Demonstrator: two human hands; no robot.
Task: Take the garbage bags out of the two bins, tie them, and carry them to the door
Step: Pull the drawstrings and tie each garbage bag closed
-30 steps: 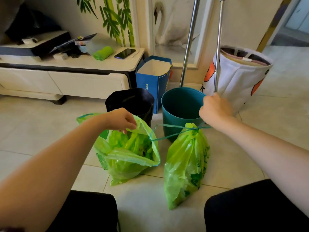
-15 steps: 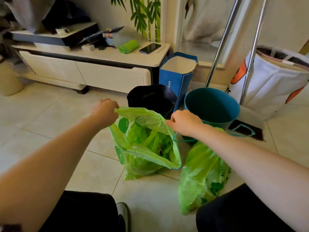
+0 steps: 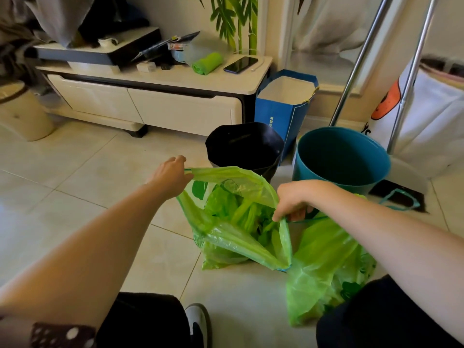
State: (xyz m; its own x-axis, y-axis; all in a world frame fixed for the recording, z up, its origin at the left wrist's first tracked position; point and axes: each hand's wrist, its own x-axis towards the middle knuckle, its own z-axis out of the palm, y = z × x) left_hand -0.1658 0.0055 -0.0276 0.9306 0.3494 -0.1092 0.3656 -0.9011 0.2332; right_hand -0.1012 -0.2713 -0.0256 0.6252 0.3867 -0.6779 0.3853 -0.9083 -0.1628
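Note:
Two green garbage bags sit on the tiled floor in front of me. The left bag [image 3: 233,237] gapes, with green waste showing inside. My left hand [image 3: 170,175] pinches its far left rim. My right hand [image 3: 298,199] grips the rim on the right side, at the blue drawstring. The right bag [image 3: 324,267] lies beside it, cinched, its teal drawstring loop [image 3: 401,199] trailing on the floor. Behind them stand the black bin [image 3: 244,146] and the teal bin [image 3: 341,156], both without bags.
A low white cabinet [image 3: 160,101] holds a phone, a green roll and clutter. A blue paper bag [image 3: 283,106] stands behind the bins. Two metal poles [image 3: 411,71] and a white laundry basket [image 3: 431,114] are at right. My knees and a shoe are at the bottom.
My right hand let go of the right bag's drawstring and moved left onto the open bag's rim. My view swung left and closer. My left hand stays on the rim.

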